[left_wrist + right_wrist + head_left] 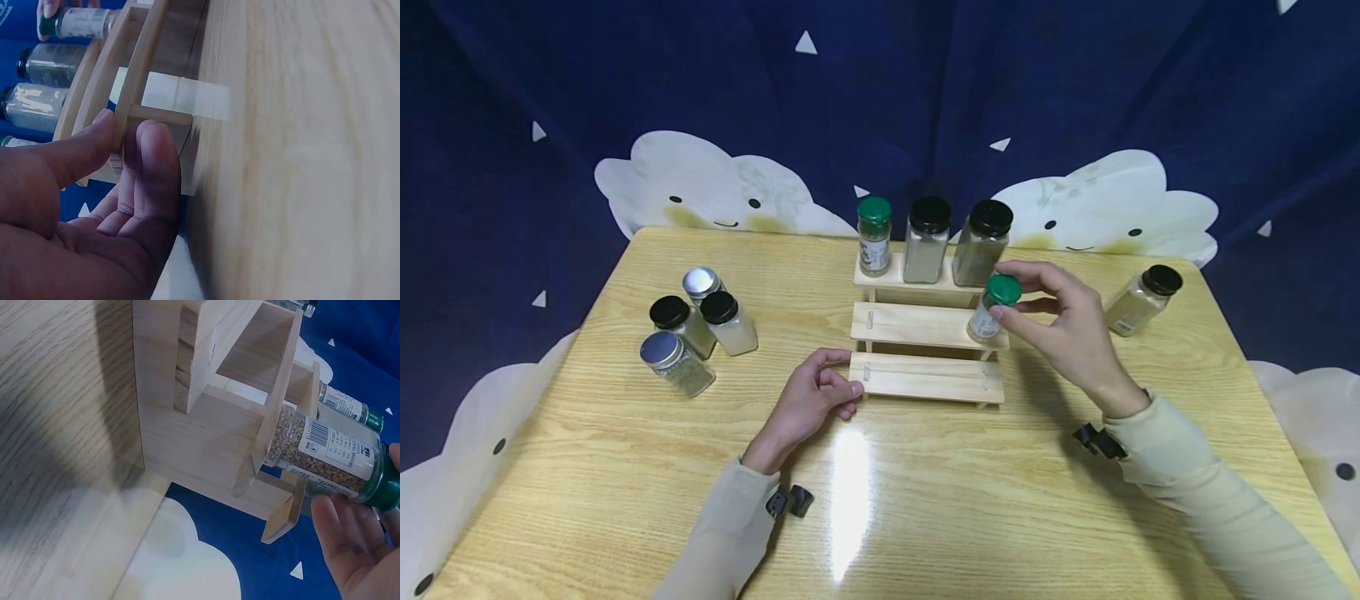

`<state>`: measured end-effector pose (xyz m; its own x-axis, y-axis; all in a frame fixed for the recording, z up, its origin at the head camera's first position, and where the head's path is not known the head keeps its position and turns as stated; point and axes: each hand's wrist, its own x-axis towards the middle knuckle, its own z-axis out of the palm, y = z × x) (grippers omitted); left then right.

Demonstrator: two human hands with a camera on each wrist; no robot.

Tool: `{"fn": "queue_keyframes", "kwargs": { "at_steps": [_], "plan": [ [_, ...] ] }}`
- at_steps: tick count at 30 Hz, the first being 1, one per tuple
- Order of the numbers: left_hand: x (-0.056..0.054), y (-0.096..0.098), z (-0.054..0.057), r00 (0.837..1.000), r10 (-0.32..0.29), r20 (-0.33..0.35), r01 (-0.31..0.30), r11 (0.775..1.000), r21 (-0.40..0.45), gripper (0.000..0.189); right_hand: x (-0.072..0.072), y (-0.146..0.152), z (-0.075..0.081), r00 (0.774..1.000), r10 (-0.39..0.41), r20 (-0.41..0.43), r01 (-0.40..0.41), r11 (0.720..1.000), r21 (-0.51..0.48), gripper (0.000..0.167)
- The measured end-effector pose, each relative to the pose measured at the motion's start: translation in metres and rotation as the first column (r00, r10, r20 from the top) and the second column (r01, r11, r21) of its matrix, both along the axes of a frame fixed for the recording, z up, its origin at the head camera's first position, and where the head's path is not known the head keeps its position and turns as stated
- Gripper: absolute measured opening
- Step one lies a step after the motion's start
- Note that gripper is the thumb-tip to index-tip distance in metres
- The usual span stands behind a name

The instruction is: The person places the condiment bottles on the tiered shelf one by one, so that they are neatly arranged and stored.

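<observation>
My right hand [1070, 327] holds a green-capped spice jar [984, 324] by thumb and fingers near its cap. The jar stands at the right end of the middle step of a three-step wooden rack [925, 377]. Brown grains and a white barcode label show on this jar [325, 453] in the right wrist view, its base right at the step. My left hand [808, 396] grips the left end of the lowest step, thumb over the board and fingers under it, as the left wrist view shows. On the top step stand another green-capped jar [874, 242] and two black-capped jars [926, 246].
At the left of the wooden table [625, 483] several jars stand grouped, among them a silver-capped jar [677, 367] and a black-capped jar [732, 327]. One more black-capped jar [1138, 304] is right of the rack. A dark blue curtain [895, 100] hangs behind the table.
</observation>
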<state>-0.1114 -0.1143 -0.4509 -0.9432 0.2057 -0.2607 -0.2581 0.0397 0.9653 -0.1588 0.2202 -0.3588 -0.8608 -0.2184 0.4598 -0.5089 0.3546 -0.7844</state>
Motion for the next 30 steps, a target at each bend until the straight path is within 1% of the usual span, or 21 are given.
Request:
{"fn": "queue_keyframes", "kwargs": {
  "at_steps": [8, 17, 23, 30],
  "plan": [
    [0.001, 0.000, -0.001, 1.000, -0.002, -0.015, 0.002, 1.000, -0.005, 0.050, 0.003, 0.000, 0.000, 1.000, -0.020, 0.015, 0.020, 0.999, 0.033, 0.054],
    [0.000, -0.001, -0.001, 1.000, -0.005, -0.010, 0.005, 1.000, -0.002, 0.050, 0.001, 0.002, 0.000, 1.000, -0.019, 0.007, 0.019, 1.000, 0.018, 0.056],
    [0.000, -0.001, -0.001, 1.000, -0.007, -0.009, 0.007, 1.000, -0.001, 0.051, 0.000, 0.005, -0.001, 0.999, -0.033, 0.002, 0.033, 0.999, 0.034, 0.056],
    [0.000, 0.000, -0.001, 1.000, -0.008, -0.008, 0.008, 1.000, 0.004, 0.051, 0.002, 0.010, 0.001, 0.999, -0.032, 0.025, 0.032, 0.999, 0.024, 0.056]
  ]
}}
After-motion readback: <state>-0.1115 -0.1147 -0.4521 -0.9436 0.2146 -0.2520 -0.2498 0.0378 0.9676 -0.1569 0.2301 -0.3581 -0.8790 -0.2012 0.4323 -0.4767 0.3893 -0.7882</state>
